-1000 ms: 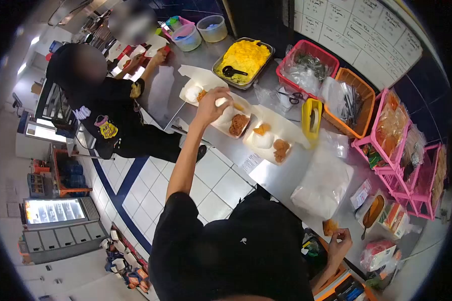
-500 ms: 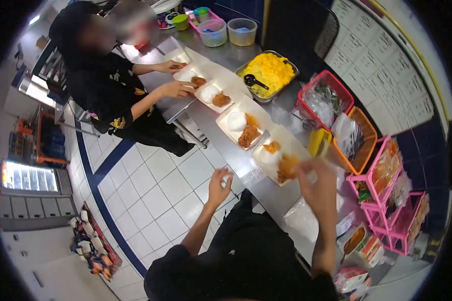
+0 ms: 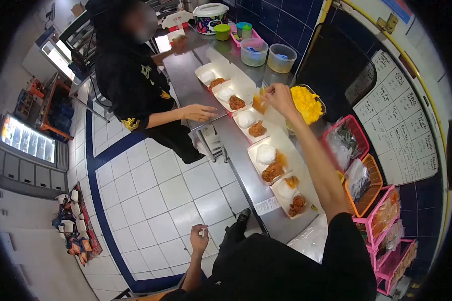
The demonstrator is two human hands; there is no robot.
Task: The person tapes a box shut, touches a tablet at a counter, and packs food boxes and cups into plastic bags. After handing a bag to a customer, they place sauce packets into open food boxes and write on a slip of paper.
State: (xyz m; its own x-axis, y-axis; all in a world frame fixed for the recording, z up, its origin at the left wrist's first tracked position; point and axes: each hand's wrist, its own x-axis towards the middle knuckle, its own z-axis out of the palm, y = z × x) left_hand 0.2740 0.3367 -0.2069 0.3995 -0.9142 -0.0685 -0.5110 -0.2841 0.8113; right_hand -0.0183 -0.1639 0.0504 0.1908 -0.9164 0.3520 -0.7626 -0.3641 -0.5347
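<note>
My right hand (image 3: pixel 278 98) reaches over the row of open boxes and pinches an orange sauce packet (image 3: pixel 259 104). The packet hangs above the flaps near a box with white rice (image 3: pixel 246 119) and fried chicken (image 3: pixel 257 129). Closer to me, another box holds rice (image 3: pixel 265 154), a chicken piece (image 3: pixel 272 171) and an orange packet (image 3: pixel 282 159). The nearest box (image 3: pixel 281 200) has rice, chicken and a small orange packet (image 3: pixel 292 181). My left hand (image 3: pixel 200 239) is low over the floor, fingers curled around something small and pale that I cannot make out.
A co-worker (image 3: pixel 130 75) stands across the steel table (image 3: pixel 236 160), one hand (image 3: pixel 200 113) near the boxes. Beyond my right arm are a tray of yellow food (image 3: pixel 306 104), a red basket (image 3: pixel 361 135), an orange basket (image 3: pixel 369 200) and pink racks (image 3: pixel 386 246). Plastic tubs (image 3: pixel 281 59) stand farther back.
My right hand has moved from the nearest box to farther along the row, holding an orange packet. The co-worker's hands have drawn back from the boxes. The view has shifted.
</note>
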